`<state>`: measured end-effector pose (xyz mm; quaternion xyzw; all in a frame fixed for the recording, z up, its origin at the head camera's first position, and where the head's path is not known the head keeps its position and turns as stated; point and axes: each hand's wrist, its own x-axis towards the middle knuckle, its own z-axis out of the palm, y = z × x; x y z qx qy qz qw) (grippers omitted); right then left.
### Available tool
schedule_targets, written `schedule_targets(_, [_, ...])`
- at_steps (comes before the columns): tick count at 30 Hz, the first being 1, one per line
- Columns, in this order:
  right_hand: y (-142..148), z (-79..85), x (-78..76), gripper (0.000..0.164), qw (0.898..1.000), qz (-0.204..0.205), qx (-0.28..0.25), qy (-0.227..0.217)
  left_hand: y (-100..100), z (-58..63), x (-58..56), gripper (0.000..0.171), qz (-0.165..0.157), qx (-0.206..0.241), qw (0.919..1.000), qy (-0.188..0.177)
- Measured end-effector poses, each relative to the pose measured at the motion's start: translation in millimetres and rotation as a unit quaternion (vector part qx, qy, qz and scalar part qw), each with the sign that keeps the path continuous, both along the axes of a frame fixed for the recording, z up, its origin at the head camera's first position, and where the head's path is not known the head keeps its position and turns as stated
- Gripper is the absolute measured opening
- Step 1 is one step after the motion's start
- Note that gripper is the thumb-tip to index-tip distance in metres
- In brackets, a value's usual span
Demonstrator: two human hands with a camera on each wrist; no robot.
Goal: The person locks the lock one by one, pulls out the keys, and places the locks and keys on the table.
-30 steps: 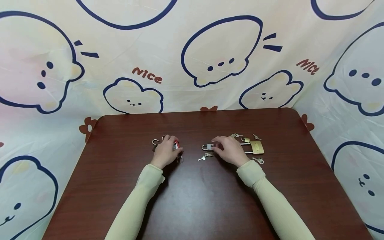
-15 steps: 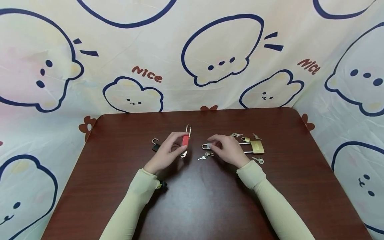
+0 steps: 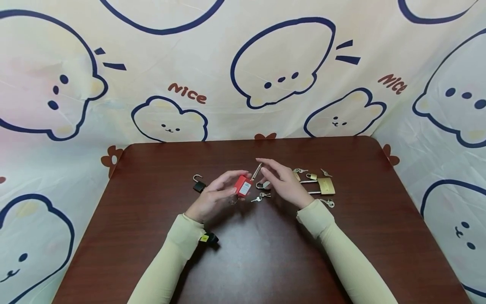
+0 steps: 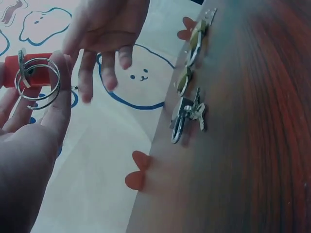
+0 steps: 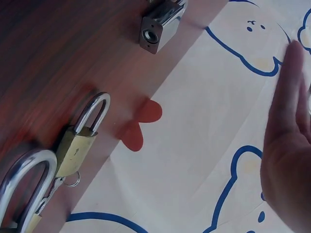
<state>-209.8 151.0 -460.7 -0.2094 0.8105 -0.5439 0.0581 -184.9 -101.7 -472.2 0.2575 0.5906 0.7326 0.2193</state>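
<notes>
My left hand (image 3: 214, 194) grips a red padlock (image 3: 243, 186) with a white label, raised above the table and tilted. Its long shackle (image 3: 257, 171) points up and right, toward my right hand (image 3: 290, 185). In the head view the shackle's tip lies between the right index finger and thumb, both nearly straight. From the left wrist, a key (image 4: 22, 68) and wire rings (image 4: 59, 86) show at the padlock's base. The other right-hand fingers (image 4: 109, 77) hang extended there. The right wrist view catches the right hand (image 5: 286, 160) only at its edge.
A black padlock (image 3: 199, 186) with a raised shackle lies left. Near the right hand are a silver-grey padlock (image 3: 265, 185) and keys (image 3: 260, 197). Farther right lie a large brass padlock (image 3: 326, 186), a small brass one (image 3: 311, 176) and more keys (image 3: 327, 203). Patterned cloth (image 3: 220, 122) hangs behind.
My left hand has lifted the red padlock off the table, carried it right and tilted it. The right hand has left the silver-grey padlock and come up to the red padlock's shackle, fingers extending.
</notes>
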Motion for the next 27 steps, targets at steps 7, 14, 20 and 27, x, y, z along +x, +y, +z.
schedule_targets(7, [2,2.0,-0.6,0.024,0.997,-0.05,0.006,0.057,2,-2.5,1.8,0.043,0.001,-0.015,0.9999,-0.006])
schedule_targets(14, [4,3.8,-0.4,0.015,0.995,-0.067,-0.001,0.079,7,-3.4,1.6,0.045,0.049,-0.125,0.9861,0.098])
schedule_targets(20, [-2,27.7,14.9,0.012,0.997,-0.059,-0.007,0.056,15,15.6,10.9,0.057,0.101,-0.187,0.973,0.089])
schedule_targets(27, [-8,34.9,19.9,0.012,0.997,-0.059,0.002,0.043,20,27.4,16.1,0.058,0.157,-0.252,0.9477,0.119])
